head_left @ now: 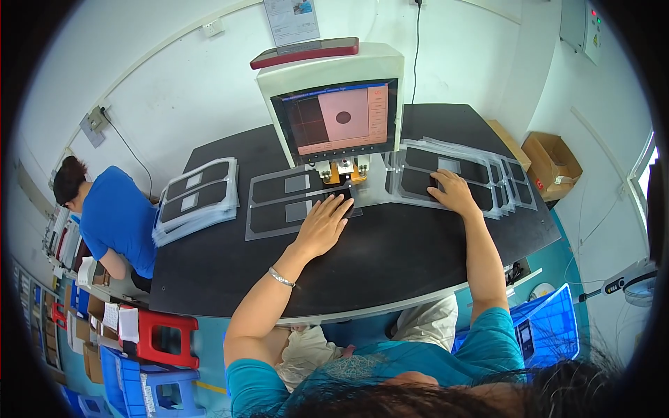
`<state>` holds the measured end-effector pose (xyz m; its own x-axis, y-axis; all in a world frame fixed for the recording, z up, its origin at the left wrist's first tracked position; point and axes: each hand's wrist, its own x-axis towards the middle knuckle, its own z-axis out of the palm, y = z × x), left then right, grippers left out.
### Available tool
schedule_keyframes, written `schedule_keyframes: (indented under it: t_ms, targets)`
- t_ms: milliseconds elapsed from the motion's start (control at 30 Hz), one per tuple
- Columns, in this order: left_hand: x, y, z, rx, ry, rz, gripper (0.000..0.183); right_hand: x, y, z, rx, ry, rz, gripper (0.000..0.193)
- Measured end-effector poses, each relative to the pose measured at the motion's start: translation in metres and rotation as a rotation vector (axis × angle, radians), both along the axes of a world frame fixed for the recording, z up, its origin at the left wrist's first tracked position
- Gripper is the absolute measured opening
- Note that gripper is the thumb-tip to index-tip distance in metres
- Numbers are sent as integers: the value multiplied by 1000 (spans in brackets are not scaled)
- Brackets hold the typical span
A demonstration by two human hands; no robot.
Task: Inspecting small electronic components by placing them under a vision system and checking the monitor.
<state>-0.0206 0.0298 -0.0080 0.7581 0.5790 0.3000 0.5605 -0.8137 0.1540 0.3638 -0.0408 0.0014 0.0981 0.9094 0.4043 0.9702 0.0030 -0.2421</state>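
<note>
My left hand lies flat, fingers spread, on a clear plastic tray that holds two dark panels, right under the head of a white machine. My right hand rests palm down on the top tray of a fanned stack of the same trays at the right. A silver bracelet is on my left wrist. Neither hand grips anything.
The white machine has a screen showing a pink field with a dark circle. Another stack of trays lies at the left of the black table. A person in blue sits at far left. Red stool, blue crates, cardboard box.
</note>
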Motion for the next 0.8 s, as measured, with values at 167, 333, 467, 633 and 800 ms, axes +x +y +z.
schedule_keyframes:
  t_ms: [167,333,467,633,800]
  targets:
    - [-5,-7,8,32,-112,-3,47,0,0,-1,-4,6,-5,49]
    - [-19,-13,19,16,-190,-17,28,0,-2,0,6,-15,1,49]
    - [-17,-1,10,78,-231,4,28,-2,-2,1,3,-3,5,48]
    - [-2,32,4,147,-185,77,35,-1,-1,-1,14,-8,8,48]
    - [6,41,2,206,-165,120,40,-1,-1,-1,5,-13,9,48]
